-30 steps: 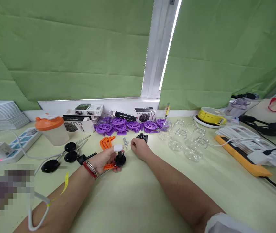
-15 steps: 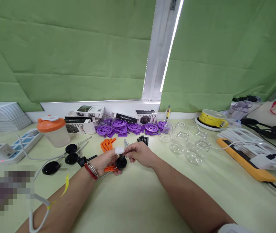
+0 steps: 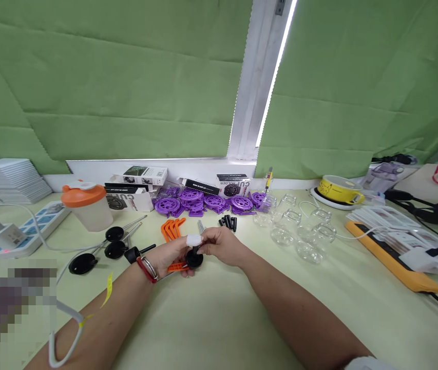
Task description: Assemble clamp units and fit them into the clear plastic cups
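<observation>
Just in front of the orange levers (image 3: 171, 228) on the table (image 3: 219, 318), both hands meet over one small assembly. Left hand (image 3: 168, 257) is closed around a black knob part (image 3: 194, 258) with an orange lever piece (image 3: 176, 266) under it and a white cap (image 3: 193, 240) on top. Right hand (image 3: 219, 245) pinches its fingertips at the cap's edge; what it grips, if anything beyond the cap, I cannot tell. Judgement: one unit partly put together, not finished. Behind the levers lie loose purple wheels (image 3: 203, 201), black pegs (image 3: 228, 222) and metal pins (image 3: 201, 226); left of them, three black knobs on rods (image 3: 113, 242); right, clear glass cups (image 3: 299, 234). Many parts remain unused.
</observation>
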A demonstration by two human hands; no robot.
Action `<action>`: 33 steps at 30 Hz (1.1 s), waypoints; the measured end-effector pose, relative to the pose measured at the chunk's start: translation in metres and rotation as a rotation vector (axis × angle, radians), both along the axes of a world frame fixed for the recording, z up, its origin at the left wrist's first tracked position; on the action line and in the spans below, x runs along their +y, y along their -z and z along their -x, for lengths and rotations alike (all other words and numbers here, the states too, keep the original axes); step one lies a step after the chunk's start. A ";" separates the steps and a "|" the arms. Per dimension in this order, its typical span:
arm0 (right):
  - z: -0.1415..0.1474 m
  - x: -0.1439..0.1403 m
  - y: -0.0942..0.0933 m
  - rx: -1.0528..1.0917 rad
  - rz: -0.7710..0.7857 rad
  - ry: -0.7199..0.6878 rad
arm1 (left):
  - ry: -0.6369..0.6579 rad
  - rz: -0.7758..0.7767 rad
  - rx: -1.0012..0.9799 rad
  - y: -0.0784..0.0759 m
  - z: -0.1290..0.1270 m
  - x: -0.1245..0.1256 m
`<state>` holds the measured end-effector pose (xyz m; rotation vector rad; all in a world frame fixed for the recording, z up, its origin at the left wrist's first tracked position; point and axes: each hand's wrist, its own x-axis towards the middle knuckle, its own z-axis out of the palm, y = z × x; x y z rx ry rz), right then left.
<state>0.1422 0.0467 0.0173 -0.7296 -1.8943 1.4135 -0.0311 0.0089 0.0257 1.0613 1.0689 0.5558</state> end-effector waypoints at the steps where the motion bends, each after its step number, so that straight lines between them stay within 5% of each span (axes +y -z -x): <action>1: 0.000 0.000 0.000 0.001 0.007 -0.005 | 0.000 -0.002 0.000 0.000 0.000 0.000; 14: 0.002 0.004 0.010 0.116 0.192 -0.073 | -0.009 0.006 0.022 0.003 0.000 0.002; 33: 0.000 0.004 0.015 0.088 0.062 -0.039 | 0.020 0.042 -0.034 0.001 0.002 0.002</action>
